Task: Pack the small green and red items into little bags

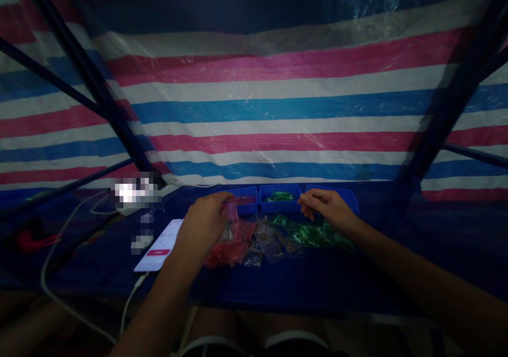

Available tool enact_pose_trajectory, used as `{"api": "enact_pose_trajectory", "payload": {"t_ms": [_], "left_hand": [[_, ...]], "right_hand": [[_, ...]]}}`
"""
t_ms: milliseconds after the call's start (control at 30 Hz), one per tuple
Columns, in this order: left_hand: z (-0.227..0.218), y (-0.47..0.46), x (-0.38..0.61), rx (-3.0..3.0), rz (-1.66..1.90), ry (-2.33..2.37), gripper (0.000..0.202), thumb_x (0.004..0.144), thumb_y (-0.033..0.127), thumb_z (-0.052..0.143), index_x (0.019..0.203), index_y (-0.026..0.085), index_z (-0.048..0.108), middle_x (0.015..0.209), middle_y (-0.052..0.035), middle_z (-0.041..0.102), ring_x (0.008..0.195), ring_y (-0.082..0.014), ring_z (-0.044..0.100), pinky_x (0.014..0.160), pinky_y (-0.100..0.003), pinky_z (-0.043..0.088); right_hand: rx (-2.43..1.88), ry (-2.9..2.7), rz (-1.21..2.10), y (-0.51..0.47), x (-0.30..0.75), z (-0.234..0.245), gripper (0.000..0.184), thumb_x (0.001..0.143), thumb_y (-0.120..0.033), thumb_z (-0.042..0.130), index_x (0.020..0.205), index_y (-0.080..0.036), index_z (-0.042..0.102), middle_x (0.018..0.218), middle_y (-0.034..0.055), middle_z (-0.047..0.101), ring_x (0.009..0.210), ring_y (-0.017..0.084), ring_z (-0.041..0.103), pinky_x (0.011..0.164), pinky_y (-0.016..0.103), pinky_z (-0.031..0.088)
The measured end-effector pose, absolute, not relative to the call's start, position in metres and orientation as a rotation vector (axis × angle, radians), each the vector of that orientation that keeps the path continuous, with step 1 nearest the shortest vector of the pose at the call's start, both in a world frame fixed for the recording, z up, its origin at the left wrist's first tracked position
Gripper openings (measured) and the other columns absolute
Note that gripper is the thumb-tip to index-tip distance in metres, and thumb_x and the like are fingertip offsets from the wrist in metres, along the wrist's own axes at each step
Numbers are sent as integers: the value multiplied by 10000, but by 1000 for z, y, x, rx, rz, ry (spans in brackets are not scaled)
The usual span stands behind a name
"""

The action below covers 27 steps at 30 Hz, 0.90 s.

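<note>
A heap of small plastic bags lies on the dark table: red bags at the left, clear bags in the middle, green bags at the right. My left hand is closed on a red bag, lifted beside the left blue tray. My right hand hovers over the green bags by the middle blue tray, fingertips pinched together; what they hold I cannot make out. Green bags lie in that middle tray.
A third blue tray stands at the right. A lit phone with a white cable lies at the left. A striped tarp wall with dark poles closes the back.
</note>
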State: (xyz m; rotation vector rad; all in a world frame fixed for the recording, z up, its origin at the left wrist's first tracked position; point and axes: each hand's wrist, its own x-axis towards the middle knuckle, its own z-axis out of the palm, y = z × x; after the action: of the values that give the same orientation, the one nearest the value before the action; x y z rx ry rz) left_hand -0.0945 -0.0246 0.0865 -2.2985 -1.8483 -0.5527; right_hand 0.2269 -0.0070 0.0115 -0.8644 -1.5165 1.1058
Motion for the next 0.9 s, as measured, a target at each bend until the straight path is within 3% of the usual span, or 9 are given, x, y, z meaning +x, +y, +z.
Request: {"api": "enact_pose_trajectory", "payload": {"t_ms": [333,433,533,633,700,767,900], "left_hand": [[121,-39,-57,-2499,-991,-1739,291,880,215,666,1154,264,749,1151,-23,772,1023,-264,729,986,-404,552],[116,-35,-36,-2665,-1296,-1672,278,866,231,703,1139,256,752,1109,-26,779,953,-238,743,910,-373,588],[99,-26,-13,-2875,-1596,-1509,283,868,264,723,1150,241,738,1103,-47,779,908,-219,750,837,-344,609],[75,-13,8,-2936,-1825,-1412,257,861,294,750,1106,216,742,1106,-78,773,913,-215,749,825,-328,608],[59,-4,17,-2965,-1966,-1408,343,845,315,775,1165,210,710,1141,-90,761,926,-217,751,789,-310,607],[45,4,20,-2981,-2091,-1433,431,822,345,805,1211,206,683,1148,-95,751,920,-210,750,782,-299,603],[23,16,16,-3022,-2328,-1446,510,808,347,821,1253,179,639,985,-70,756,878,-183,742,807,-288,589]], "right_hand": [[-856,-1499,1088,-9,225,15,322,876,-533,727,889,-212,732,789,28,718,600,133,594,569,288,472],[-802,-1444,1088,-11,223,17,382,821,-485,796,1107,-243,720,1058,71,754,843,190,695,707,323,557],[-729,-1448,1149,-12,221,17,539,758,-422,863,1240,-271,675,1232,82,727,1120,243,682,914,382,570],[-766,-1466,1157,-12,221,14,392,757,-425,866,1081,-250,734,1090,59,770,1008,224,717,908,374,568],[-822,-1455,1112,-9,223,12,296,779,-455,843,954,-236,750,969,46,778,884,206,720,848,362,573],[-857,-1420,1052,-6,225,10,283,781,-481,835,899,-238,748,917,40,773,837,204,708,822,363,574],[-870,-1361,985,-3,225,10,300,758,-508,845,879,-252,744,923,40,772,861,219,702,845,382,575]]}}
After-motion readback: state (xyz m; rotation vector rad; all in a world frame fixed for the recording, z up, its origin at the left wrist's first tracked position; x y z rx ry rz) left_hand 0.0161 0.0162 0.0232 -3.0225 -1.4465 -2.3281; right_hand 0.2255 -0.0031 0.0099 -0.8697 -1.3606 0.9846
